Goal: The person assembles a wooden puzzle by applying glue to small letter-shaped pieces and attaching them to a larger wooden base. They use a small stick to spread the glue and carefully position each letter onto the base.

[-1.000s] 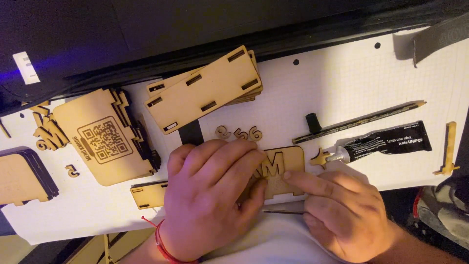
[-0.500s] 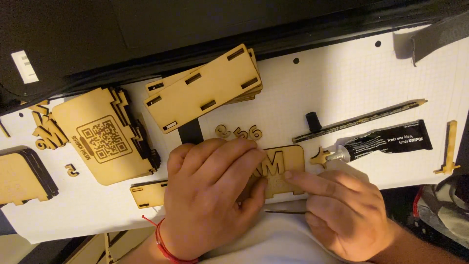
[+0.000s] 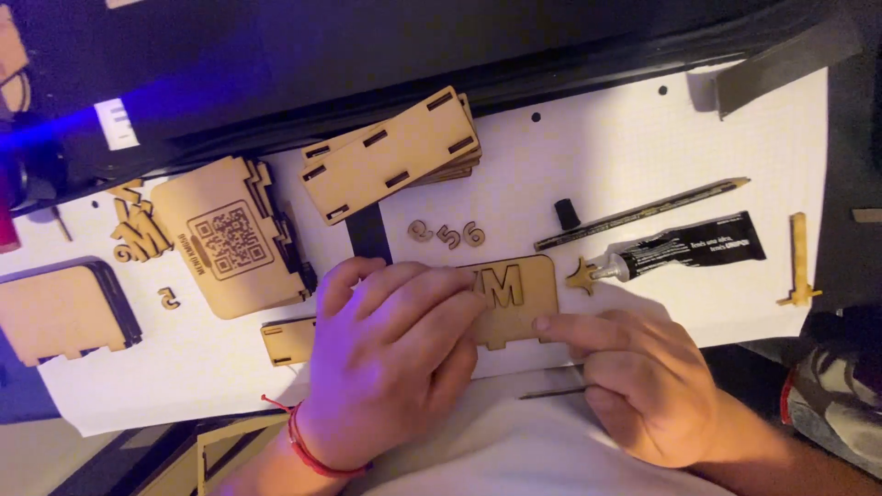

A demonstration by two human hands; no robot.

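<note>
Near the front edge of a white counter point(image 3: 643, 119), a small wooden plaque point(image 3: 514, 298) with raised letters lies flat under two bare hands. Left hand point(image 3: 390, 363) rests palm-down over the plaque's left half, fingers close together and pressing flat, hiding some of the lettering. Right hand point(image 3: 643, 381) sits at the plaque's lower right corner, its forefinger stretched out and touching the edge, other fingers curled under. Some letters appear already seated on the plaque; whether more remain to be fixed cannot be told, though three small loose wooden characters point(image 3: 446, 234) lie just above it. Right of the plaque lies a black glue tube point(image 3: 684, 250), nozzle toward a little wooden star point(image 3: 582, 275), with a dark pencil point(image 3: 643, 211) above. Slotted wooden panels point(image 3: 390, 154) are stacked above and left of the plaque.
</note>
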